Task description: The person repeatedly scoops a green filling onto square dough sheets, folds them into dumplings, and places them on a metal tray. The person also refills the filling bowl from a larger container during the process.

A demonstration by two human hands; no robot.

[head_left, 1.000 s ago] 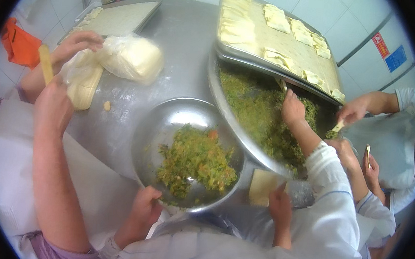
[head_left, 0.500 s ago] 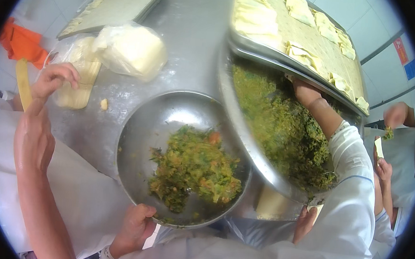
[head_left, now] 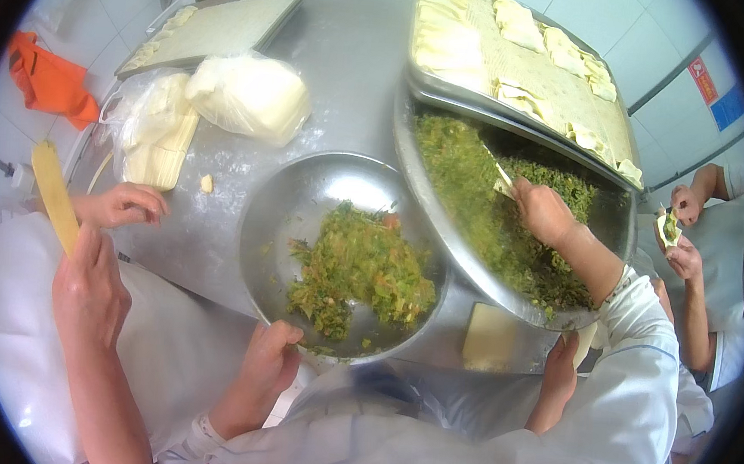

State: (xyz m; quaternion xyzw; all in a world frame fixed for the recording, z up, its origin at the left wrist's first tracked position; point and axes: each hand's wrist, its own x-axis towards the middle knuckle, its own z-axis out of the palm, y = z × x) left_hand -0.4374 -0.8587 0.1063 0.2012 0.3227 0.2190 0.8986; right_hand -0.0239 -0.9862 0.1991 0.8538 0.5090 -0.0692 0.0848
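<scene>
My left hand (head_left: 266, 369) grips the near left rim of a steel bowl (head_left: 274, 216), thumb over the edge. A mound of chopped green and orange filling (head_left: 365, 275) lies in the bowl. My right hand (head_left: 547, 215) is closed on a thin pale stick (head_left: 499, 168) over a large steel basin (head_left: 463, 286), which is heaped with chopped green filling (head_left: 470, 187). Below the basin, another hand (head_left: 556, 385) holds a pale dough sheet (head_left: 585, 343); its arm is hidden behind my coat and sleeve, so whose it is stays unclear.
A tray of folded dough pieces (head_left: 521, 70) overhangs the basin's far side. Bagged dough sheets (head_left: 248, 98) and a pale board (head_left: 222, 36) lie farther left. A left co-worker's hand (head_left: 92, 286) holds a flat yellow strip (head_left: 54, 192). Dough sheets (head_left: 490, 337) lie near the front edge.
My right hand has drawn back from under the tray's edge, and the stick now shows. My left hand keeps the rim. The far-right co-worker's filling has reached their dough sheet.
</scene>
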